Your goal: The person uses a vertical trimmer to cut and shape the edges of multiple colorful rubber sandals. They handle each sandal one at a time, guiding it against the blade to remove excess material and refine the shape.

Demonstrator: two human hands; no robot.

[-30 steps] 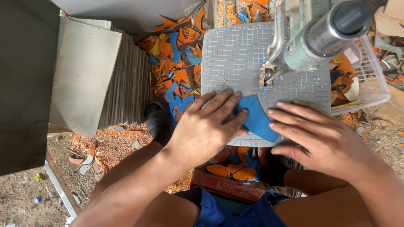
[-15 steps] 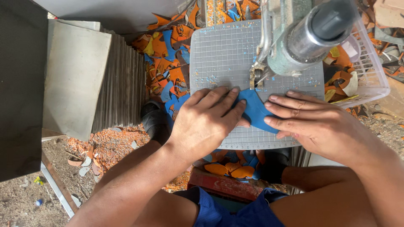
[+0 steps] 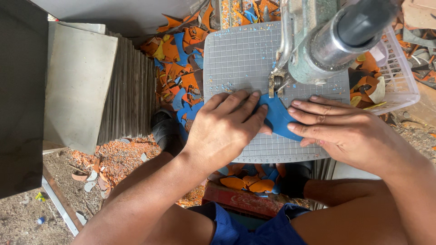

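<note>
Both hands press flat, palms down: left hand (image 3: 222,131) and right hand (image 3: 345,131) pin the blue piece (image 3: 278,119) on the gridded surface (image 3: 240,59), at the cutter (image 3: 278,81). Best keep fingertips beside the blade line and feed slowly, evenly.

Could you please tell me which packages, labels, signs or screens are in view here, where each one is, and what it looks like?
Gridded mat: on the work surface under both hands, pale grey square with printed grid lines and a row of scale marks along its near edge.
Red crate: below the mat's near edge, faint pale markings on its side.
No signs or screens.
</note>
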